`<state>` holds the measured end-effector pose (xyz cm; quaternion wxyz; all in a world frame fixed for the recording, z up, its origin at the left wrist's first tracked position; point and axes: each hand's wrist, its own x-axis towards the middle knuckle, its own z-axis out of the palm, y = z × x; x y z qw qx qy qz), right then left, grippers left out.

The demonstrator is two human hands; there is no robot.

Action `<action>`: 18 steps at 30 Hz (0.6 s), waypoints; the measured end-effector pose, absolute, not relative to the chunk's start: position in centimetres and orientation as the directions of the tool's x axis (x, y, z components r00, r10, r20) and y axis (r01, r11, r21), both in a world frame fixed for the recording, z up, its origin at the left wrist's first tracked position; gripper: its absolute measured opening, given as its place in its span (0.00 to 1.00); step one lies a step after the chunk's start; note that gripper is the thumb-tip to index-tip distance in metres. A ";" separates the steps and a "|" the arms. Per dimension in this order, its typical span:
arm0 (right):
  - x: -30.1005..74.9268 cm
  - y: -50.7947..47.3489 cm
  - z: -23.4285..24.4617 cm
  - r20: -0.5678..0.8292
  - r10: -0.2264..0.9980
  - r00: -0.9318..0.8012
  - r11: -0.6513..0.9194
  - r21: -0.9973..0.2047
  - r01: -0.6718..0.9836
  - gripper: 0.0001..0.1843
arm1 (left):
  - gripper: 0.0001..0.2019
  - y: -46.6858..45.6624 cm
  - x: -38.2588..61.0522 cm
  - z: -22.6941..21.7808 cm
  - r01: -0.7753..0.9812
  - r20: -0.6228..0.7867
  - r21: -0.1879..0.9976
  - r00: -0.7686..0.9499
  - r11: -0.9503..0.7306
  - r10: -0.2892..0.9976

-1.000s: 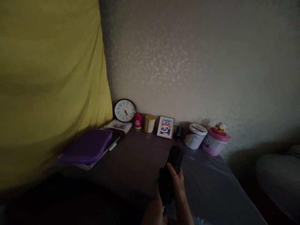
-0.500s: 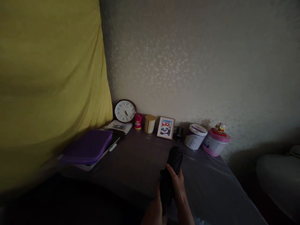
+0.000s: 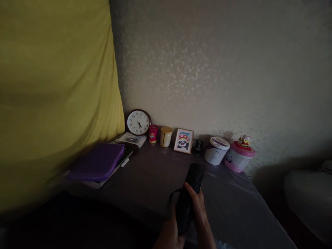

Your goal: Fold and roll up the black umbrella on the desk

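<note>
Above the table's near side I hold a folded black umbrella (image 3: pixel 192 180), tilted with its far end up and to the right. My right hand (image 3: pixel 199 207) wraps round its right side, the thumb lying across the top. Lower down, my left hand (image 3: pixel 169 229) grips it from the left; most of those fingers are in shadow or behind the umbrella. A thin dark strap (image 3: pixel 174 192) sticks out to the left of the umbrella, close to the left fingers.
On the dark-covered table (image 3: pixel 150 180) stand a clock (image 3: pixel 138 122), a red can (image 3: pixel 153 134), a yellow-lidded tin (image 3: pixel 165 137), a framed panda picture (image 3: pixel 183 141), a small black object (image 3: pixel 198 147) and two tubs (image 3: pixel 217 151). A purple case (image 3: pixel 97 162) lies left, by a yellow curtain (image 3: pixel 57 86).
The strap now stands out in a curve to the left, where only a short tab showed before. The umbrella leans slightly more to the right; both hands stay on it.
</note>
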<state>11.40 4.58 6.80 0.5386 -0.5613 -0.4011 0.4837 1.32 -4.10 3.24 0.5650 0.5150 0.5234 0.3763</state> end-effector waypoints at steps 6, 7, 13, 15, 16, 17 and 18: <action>11.7 5.1 5.3 -0.145 0.967 0.207 -0.111 -0.979 -0.169 0.32 | 0.45 -4.2 0.0 4.3 0.004 -0.118 0.993 0.290 0.122 0.950; 11.8 5.1 5.2 -0.152 0.969 0.196 -0.114 -0.975 -0.191 0.32 | 0.43 -4.2 -0.1 4.6 -0.074 -0.114 0.987 0.330 0.146 0.937; 12.0 5.1 5.3 -0.149 0.970 0.191 -0.118 -0.980 -0.161 0.31 | 0.37 -3.9 0.6 3.9 0.035 -0.211 0.977 0.342 0.212 0.916; 11.6 5.1 5.4 -0.139 0.966 0.217 -0.116 -0.987 -0.114 0.33 | 0.41 -4.0 0.9 3.0 0.235 -0.165 0.966 0.231 0.109 0.959; 11.4 5.1 5.4 -0.139 0.964 0.228 -0.119 -0.988 -0.097 0.34 | 0.42 -4.1 1.0 2.7 0.326 -0.135 0.943 0.183 0.069 0.974; 11.3 5.1 5.4 -0.143 0.961 0.237 -0.125 -0.988 -0.089 0.34 | 0.43 -4.1 1.0 2.6 0.399 -0.125 0.915 0.149 0.056 0.981; 11.2 5.1 5.4 -0.150 0.958 0.243 -0.133 -0.987 -0.087 0.34 | 0.43 -4.2 0.9 2.7 0.442 -0.134 0.895 0.137 0.061 0.981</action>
